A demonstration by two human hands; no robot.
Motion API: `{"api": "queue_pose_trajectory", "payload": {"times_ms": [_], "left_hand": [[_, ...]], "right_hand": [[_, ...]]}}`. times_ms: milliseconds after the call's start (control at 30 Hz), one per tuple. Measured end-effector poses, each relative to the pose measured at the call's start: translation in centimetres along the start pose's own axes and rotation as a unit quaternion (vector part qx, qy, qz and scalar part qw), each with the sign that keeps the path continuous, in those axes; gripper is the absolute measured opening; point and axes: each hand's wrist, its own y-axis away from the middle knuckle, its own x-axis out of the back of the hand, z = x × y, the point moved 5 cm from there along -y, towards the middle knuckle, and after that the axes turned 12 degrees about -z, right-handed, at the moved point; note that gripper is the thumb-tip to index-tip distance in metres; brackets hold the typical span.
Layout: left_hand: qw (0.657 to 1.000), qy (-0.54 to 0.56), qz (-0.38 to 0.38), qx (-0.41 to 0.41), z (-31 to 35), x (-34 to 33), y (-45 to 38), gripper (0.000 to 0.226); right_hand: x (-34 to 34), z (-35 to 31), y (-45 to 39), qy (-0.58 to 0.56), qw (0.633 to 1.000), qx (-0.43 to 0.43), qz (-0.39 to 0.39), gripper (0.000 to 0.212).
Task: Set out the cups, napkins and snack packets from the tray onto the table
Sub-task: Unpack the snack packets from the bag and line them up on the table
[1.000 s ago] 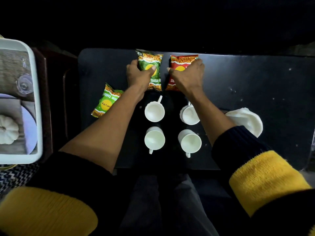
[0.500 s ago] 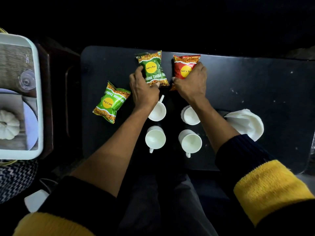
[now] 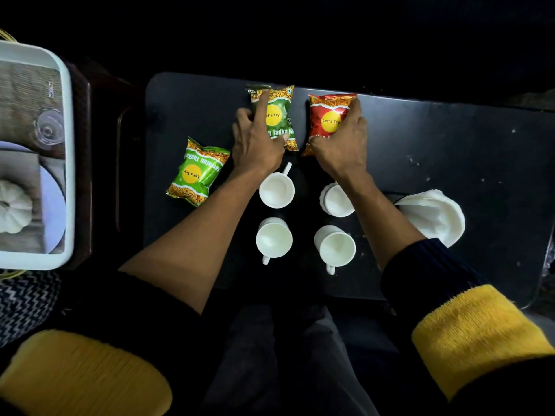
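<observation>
Four white cups [image 3: 274, 239] stand at the frame's centre on the black table [image 3: 450, 151], napkins [image 3: 432, 216] to their right. Above, the left hand [image 3: 258, 142] grips a green packet [image 3: 277, 115]; the right hand [image 3: 342, 145] grips the red packet [image 3: 326, 115]. A second green packet [image 3: 196, 172] lies loose at centre-left.

Glossy packets and smooth cups on a matt dark worktop

The green packet [image 3: 196, 172] and red packet [image 3: 329, 115] look like shiny printed foil, crinkled at the seams; the white cups [image 3: 274, 238] look smooth and faintly glossy; the napkins [image 3: 432, 216] look like soft matt paper; the worktop [image 3: 450, 139] is matt black, speckled; the sleeve cuff [image 3: 477, 334] is ribbed yellow knit.
</observation>
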Motion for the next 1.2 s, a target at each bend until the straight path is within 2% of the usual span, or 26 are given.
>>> {"api": "queue_pose_trajectory", "payload": {"times_ms": [200, 533, 633, 700, 767, 833, 900, 967, 1033, 1100, 1200], "left_hand": [[0.999, -0.031, -0.012, -0.024, -0.1, -0.5, 0.8, 0.087], [0.998, -0.054, -0.018, -0.023, -0.1, 0.0, 1.5, 0.089], [0.996, -0.081, 0.023, -0.036, 0.1, 1.2, 2.4, 0.09], [0.992, -0.072, 0.097, -0.038, -0.4, 2.7, 3.4, 0.083], [0.985, -0.043, 0.17, 0.001, -1.9, 4.3, 4.4, 0.078], [0.979, -0.028, 0.181, 0.089, -4.3, 5.3, 5.0, 0.09], [0.975, -0.034, 0.118, 0.185, -6.8, 5.5, 5.4, 0.111], [0.969, -0.051, 0.042, 0.239, -8.8, 5.2, 5.9, 0.12], [0.967, -0.08, 0.034, 0.24, -9.9, 5.4, 6.4, 0.107], [0.968, -0.083, 0.079, 0.222, -10.2, 6.2, 6.8, 0.082], [0.969, -0.005, 0.147, 0.201, -9.3, 7.7, 7.3, 0.058]], "right_hand": [[-0.5, -0.2, 0.0, -0.017, 0.999, 0.015, -0.025, 0.102], [-0.8, -0.3, 0.7, -0.02, 1.0, 0.006, -0.017, 0.101], [-0.4, -0.6, 1.4, 0.024, 1.0, 0.0, 0.01, 0.099], [-0.1, -1.1, 1.9, 0.057, 0.998, 0.009, 0.033, 0.096], [-0.2, -1.9, 2.4, 0.083, 0.995, 0.021, 0.051, 0.094], [-0.5, -2.7, 2.9, 0.1, 0.992, 0.033, 0.065, 0.091], [-0.9, -3.4, 3.3, 0.104, 0.991, 0.044, 0.077, 0.088], [-1.2, -3.9, 3.8, 0.103, 0.99, 0.048, 0.089, 0.085], [-1.5, -4.4, 4.4, 0.1, 0.989, 0.054, 0.095, 0.082], [-1.6, -4.8, 5.1, 0.086, 0.989, 0.068, 0.096, 0.076], [-1.5, -5.7, 6.2, 0.043, 0.988, 0.117, 0.093, 0.061]]}}
